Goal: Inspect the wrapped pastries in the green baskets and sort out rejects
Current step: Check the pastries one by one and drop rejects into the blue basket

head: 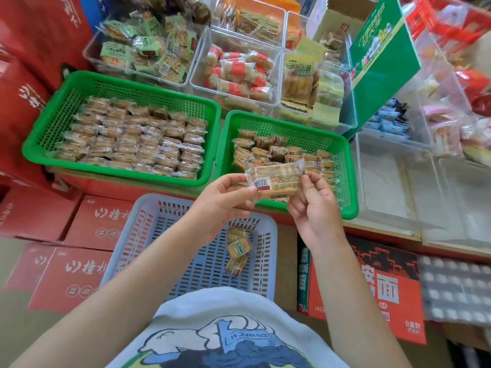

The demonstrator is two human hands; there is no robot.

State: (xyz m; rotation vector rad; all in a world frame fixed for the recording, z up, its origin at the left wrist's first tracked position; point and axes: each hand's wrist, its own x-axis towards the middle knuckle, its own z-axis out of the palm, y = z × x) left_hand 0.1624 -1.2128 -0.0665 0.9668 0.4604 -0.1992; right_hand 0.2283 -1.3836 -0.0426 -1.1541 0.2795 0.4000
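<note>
the left hand [220,197] pinches one sealed end of a pastry [275,179] between thumb and curled fingers, and the right hand [313,205] pinches the other end by the wrapper's crimp. held by its ends like this, the pack is stretched flat with its printed label and barcode facing up toward the person, which looks like a check of the wrap and the print. the pack hangs in the air over the near rim of the right basket [342,155], touching nothing but the two hands.

that basket holds a loose, jumbled heap of the same packs, so it is probably the unsorted stock. the left basket [127,81] carries packs laid in tidy rows, likely those already passed. below the hands a grey basket [162,224] holds only a few packs [237,251], which suggests it takes the rejects; it sits close to the body so either hand can drop into it easily. clear bins [196,83] of other snacks stand behind.
</note>
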